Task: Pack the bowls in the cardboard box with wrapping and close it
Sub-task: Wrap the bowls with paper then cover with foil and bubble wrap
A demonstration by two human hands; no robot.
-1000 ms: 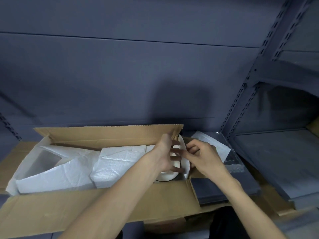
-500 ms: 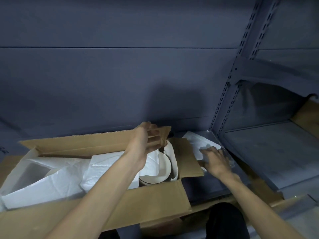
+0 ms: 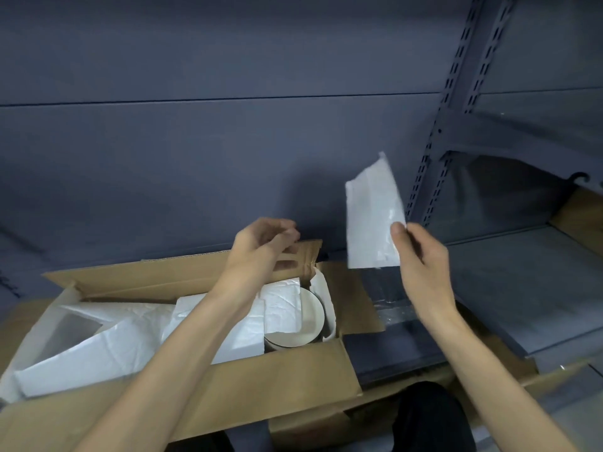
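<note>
Right hand (image 3: 421,262) pinching foam sheet (image 3: 372,216) aloft beside box (image 3: 277,383); left hand (image 3: 261,246) loosely curled, empty. Sheet probably light, floppy: grip by edge. Bowl (image 3: 306,321) inside box, fragile.

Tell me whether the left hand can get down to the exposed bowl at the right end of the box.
Probably yes. The left hand hovers over the cardboard box, whose flaps are open, and the bowl lies partly uncovered beside the foam wrapping, with nothing above it.
</note>
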